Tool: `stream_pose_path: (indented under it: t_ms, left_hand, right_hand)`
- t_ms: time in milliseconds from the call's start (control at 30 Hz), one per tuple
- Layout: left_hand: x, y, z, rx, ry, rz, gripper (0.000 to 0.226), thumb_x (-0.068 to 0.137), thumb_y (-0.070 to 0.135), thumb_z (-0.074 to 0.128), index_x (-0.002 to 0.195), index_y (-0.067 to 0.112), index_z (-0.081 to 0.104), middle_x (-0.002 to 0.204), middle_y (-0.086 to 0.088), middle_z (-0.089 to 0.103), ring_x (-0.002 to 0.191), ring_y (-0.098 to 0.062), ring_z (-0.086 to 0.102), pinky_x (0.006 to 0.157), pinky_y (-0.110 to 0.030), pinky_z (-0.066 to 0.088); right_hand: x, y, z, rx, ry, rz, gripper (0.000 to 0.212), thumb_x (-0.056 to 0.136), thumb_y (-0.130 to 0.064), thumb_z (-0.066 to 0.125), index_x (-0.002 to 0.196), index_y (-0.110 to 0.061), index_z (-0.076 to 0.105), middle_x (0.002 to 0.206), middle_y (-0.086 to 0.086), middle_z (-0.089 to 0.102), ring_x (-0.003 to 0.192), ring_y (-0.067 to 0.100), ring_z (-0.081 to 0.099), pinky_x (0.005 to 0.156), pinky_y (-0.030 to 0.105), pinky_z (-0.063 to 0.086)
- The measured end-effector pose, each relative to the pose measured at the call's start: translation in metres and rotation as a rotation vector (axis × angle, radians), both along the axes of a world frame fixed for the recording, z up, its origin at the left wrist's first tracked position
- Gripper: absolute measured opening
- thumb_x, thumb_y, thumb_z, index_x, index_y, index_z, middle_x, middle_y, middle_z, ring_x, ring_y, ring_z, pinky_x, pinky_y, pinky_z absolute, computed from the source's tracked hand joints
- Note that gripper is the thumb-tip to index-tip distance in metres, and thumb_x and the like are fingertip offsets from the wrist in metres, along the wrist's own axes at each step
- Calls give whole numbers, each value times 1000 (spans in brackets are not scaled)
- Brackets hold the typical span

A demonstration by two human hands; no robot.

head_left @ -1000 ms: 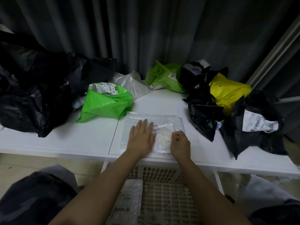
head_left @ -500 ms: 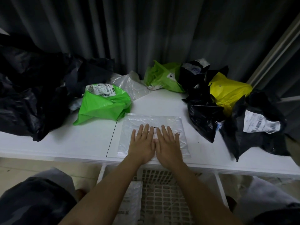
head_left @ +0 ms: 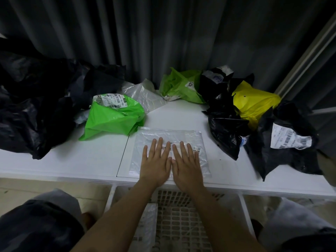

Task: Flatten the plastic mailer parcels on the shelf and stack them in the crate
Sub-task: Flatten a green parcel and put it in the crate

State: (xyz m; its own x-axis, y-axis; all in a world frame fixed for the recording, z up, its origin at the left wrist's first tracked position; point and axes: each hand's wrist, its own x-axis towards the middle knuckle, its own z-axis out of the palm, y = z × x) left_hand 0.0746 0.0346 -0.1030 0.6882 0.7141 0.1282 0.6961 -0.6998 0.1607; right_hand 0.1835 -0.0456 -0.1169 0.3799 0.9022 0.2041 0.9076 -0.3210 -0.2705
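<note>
Clear plastic mailer (head_left: 169, 140) lay flat near the front edge of the white shelf (head_left: 72, 160). Both hands pressed down on it side by side, left hand (head_left: 156, 161) and right hand (head_left: 186, 163), fingers straight and spread, gripping nothing. Crumpled green mailer (head_left: 112, 119) sat behind to the left. Below the shelf stood a white lattice crate (head_left: 180, 220) holding one clear mailer (head_left: 145, 228).

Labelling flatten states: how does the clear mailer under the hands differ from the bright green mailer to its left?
The clear mailer lies flat near the shelf's front edge; the bright green mailer sits puffed and crumpled further back.
The left hand and right hand press flat on the clear mailer; nothing touches the green one.
The clear mailer is see-through; the green one is opaque.
Both are plastic, carry printed labels and rest on the white shelf.
</note>
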Motion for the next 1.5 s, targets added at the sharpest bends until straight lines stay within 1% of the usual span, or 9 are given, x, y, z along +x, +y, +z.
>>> stream_pose_path:
  t_ms: [233,567,767,900,967,1067,1100,1233,1500]
  left_hand:
    - [1,1,-4,14,6,-1,55,94,38,28,140,14,47,147,-15,42,136,-35,39,107,-50,17]
    - [3,1,-8,7,14,9,57,94,38,25,143,15,43,149,-15,38,139,-34,34,110,-49,11]
    - [3,1,-7,-2,43,-8,72,86,46,-8,153,23,5,159,-7,-7,147,-29,-9,113,-44,-15]
    - [4,0,-3,-17,45,15,63,93,41,11,149,19,28,157,-12,19,145,-33,16,112,-46,-3]
    - [4,1,-5,-12,52,7,64,93,42,10,150,20,25,157,-11,15,146,-33,13,113,-46,-4]
    - [6,0,-2,-38,59,24,60,92,39,20,144,18,42,151,-14,34,140,-34,31,114,-53,18]
    - [6,0,-2,-46,67,23,62,92,40,17,145,18,40,153,-14,31,141,-34,28,113,-53,19]
    - [6,-1,-2,-85,94,14,77,79,46,-17,153,25,-3,159,-6,-13,146,-27,-15,116,-48,-10]
    - [6,-2,1,-91,102,20,80,75,46,-21,152,26,-9,159,-6,-15,146,-26,-18,115,-46,-12]
  right_hand:
    - [1,0,-1,-6,-16,3,64,97,-47,-5,152,-25,20,160,6,15,148,24,4,118,48,2]
    - [3,2,-6,-21,-64,-16,53,100,-40,16,150,-24,26,157,7,25,146,28,16,114,51,8]
    - [2,3,-6,-27,-67,-16,53,100,-41,17,149,-24,29,155,9,29,145,29,20,113,51,8]
    - [2,3,-5,-39,-69,-22,54,101,-41,13,148,-23,30,155,9,30,145,29,21,112,52,10]
    - [2,3,-5,-43,-68,-23,53,101,-40,15,148,-23,32,154,9,32,144,30,22,112,52,11]
    - [1,4,-5,-50,-71,-26,53,101,-40,14,147,-23,33,153,10,34,143,30,25,111,52,13]
    - [1,4,-5,-52,-71,-27,53,101,-40,14,147,-23,33,153,9,33,143,30,25,111,53,12]
    - [1,4,-4,-76,-59,-20,55,99,-41,13,149,-24,29,156,8,27,146,29,17,113,51,6]
    - [-1,4,2,-109,-37,-41,62,100,-42,1,143,-22,42,149,10,41,140,31,34,108,52,15]
